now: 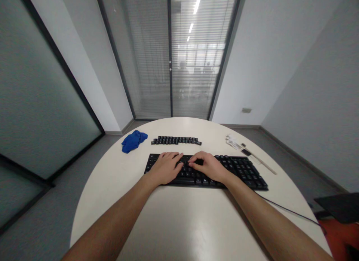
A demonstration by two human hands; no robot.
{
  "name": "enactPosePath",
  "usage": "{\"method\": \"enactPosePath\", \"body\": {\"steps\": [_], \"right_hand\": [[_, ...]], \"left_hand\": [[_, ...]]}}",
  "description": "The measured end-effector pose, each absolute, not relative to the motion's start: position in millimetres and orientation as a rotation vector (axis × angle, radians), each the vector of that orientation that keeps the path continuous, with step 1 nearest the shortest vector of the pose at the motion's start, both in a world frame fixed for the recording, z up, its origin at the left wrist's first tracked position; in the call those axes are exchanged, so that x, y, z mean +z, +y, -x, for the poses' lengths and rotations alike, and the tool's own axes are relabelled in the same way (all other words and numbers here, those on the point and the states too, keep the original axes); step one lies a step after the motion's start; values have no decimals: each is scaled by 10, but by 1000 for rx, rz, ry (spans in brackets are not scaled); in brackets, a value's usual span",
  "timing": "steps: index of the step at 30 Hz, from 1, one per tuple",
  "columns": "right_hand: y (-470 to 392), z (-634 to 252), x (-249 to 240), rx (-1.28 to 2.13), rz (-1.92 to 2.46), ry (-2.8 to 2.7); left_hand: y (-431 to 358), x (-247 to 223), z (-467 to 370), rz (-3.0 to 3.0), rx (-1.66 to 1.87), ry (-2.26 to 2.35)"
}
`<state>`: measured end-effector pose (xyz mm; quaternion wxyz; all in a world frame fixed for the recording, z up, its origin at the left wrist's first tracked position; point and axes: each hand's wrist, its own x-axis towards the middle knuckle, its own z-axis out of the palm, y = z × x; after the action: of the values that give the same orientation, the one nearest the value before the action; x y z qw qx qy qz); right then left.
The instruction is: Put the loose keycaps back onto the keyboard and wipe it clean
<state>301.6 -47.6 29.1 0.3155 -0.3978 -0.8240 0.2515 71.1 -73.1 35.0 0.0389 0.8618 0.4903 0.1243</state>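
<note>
A black keyboard [244,173] lies across the round table, its left part partly hidden under both hands. My left hand [165,168] rests open on the left part of the keyboard, fingers spread. To its right, my right hand [207,165] is over the middle of the keyboard, thumb and index finger bent toward each other at the keys; anything between the fingertips is too small to make out. Beyond the keyboard, loose black keycaps [176,140] sit in rows on the table.
A crumpled blue cloth [134,141] lies at the table's [179,223] far left. White scraps [232,141], a small black piece [246,152] and a thin stick [263,163] are at the far right. A black cable [288,209] runs off the right edge, near a red chair [340,238].
</note>
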Motion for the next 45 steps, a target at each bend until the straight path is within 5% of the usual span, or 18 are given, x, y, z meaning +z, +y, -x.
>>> {"method": "enactPosePath", "body": {"steps": [45], "right_hand": [[-432,-2979,277,598,900,-2219]], "left_hand": [[-667,397,-872,-2298,456,1735]]}}
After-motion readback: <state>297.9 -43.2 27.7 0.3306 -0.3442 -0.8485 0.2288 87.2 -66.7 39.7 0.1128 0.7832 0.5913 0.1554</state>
